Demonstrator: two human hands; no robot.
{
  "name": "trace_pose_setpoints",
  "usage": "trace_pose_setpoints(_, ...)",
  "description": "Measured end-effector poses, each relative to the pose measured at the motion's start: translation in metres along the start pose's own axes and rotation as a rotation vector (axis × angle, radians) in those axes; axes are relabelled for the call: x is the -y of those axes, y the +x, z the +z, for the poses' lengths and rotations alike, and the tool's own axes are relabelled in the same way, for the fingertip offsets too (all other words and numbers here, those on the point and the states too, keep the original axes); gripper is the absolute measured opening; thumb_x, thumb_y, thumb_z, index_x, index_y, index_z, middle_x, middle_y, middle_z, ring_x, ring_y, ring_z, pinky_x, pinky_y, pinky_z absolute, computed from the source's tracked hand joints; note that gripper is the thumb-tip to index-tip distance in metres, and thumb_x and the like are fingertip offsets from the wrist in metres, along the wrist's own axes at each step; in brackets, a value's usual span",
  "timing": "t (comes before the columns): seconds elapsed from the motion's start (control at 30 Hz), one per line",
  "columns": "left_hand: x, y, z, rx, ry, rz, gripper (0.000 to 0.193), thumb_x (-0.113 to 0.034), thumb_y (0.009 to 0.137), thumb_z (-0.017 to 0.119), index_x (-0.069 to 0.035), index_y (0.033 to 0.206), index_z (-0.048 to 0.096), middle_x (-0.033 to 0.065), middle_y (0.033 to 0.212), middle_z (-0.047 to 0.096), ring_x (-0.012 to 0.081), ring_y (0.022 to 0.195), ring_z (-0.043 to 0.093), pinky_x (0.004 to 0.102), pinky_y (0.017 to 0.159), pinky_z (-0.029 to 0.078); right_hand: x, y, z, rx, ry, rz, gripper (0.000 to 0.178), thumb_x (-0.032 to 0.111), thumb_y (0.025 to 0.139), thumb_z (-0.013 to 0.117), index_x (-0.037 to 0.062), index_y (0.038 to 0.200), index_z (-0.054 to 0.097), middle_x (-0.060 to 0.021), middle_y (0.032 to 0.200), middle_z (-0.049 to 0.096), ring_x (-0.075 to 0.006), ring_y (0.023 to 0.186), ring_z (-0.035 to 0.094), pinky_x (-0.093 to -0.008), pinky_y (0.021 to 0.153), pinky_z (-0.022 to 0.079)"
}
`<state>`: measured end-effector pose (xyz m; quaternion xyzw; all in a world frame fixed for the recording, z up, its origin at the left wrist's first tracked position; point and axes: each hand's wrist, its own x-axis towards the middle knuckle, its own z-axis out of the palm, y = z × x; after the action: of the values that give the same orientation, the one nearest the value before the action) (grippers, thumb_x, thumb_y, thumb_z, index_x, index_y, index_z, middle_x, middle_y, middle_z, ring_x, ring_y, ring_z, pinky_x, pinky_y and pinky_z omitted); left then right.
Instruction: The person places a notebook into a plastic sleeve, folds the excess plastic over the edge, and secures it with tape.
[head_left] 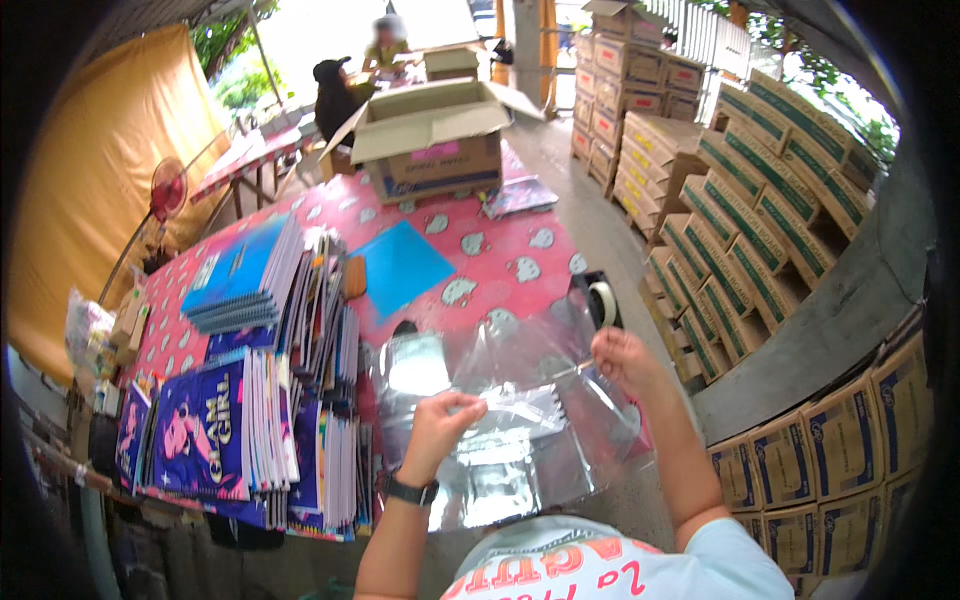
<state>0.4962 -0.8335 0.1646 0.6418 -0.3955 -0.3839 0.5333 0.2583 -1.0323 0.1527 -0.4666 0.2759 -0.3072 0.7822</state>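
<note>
Clear plastic sheets or bags [510, 490] lie spread over the near part of the table, shiny with reflections. Over their left side, my left hand [440, 425], with a dark watch on its wrist, has thumb and fingers pinched together. What it pinches, if anything, is too fine to make out. My right hand [625, 362] is raised at the right of the plastic, its fingers closed on the end of a thin strip [570, 370]. Just beyond it stands a black tape dispenser [603, 300] with a pale roll.
Stacked notebooks [205, 430] crowd the table's left side, blue ones [240, 280] farther back. A blue sheet [405, 268] lies mid-table on the pink cloth. An open carton [440, 165] stands at the far end. Piled cartons [765, 220] line the right. Two people [340, 100] are beyond.
</note>
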Motion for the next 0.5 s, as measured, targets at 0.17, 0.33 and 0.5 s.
trace_pose_setpoints(0.17, 0.006, 0.003, -0.001, 0.011, -0.066, -0.028, 0.021, -0.015, 0.077, 0.070, 0.003, 0.088, 0.068, 0.0034, 0.076, 0.066, 0.0059, 0.067, 0.057, 0.0193, 0.061, 0.044, 0.062, 0.025, 0.093, 0.833, -0.631, 0.056, 0.021, 0.017, 0.085, 0.064, 0.0019, 0.073, 0.055, 0.0004, 0.064, 0.053, -0.0095, 0.056, 0.049, -0.0241, 0.050, 0.037)
trace_pose_setpoints(0.33, 0.000, 0.003, 0.000, 0.024, -0.049, -0.038, 0.021, -0.016, 0.077, 0.070, 0.002, 0.088, 0.068, 0.0017, 0.074, 0.065, 0.0045, 0.066, 0.055, 0.0185, 0.060, 0.042, 0.057, 0.063, 0.158, 1.038, -1.605, -0.154, 0.040, 0.038, 0.072, 0.073, 0.0029, 0.065, 0.055, -0.0033, 0.055, 0.048, -0.0120, 0.053, 0.047, -0.0312, 0.049, 0.037)
trace_pose_setpoints(0.5, 0.003, 0.002, -0.005, 0.046, 0.008, -0.038, 0.040, -0.023, 0.077, 0.071, 0.000, 0.109, 0.060, 0.0048, 0.087, 0.064, 0.0073, 0.074, 0.056, 0.0239, 0.066, 0.044, 0.006, 0.115, 0.133, 1.130, -1.621, 0.335, 0.049, 0.052, 0.068, 0.074, 0.0045, 0.072, 0.060, -0.0035, 0.063, 0.057, -0.0158, 0.062, 0.055, -0.0326, 0.054, 0.041)
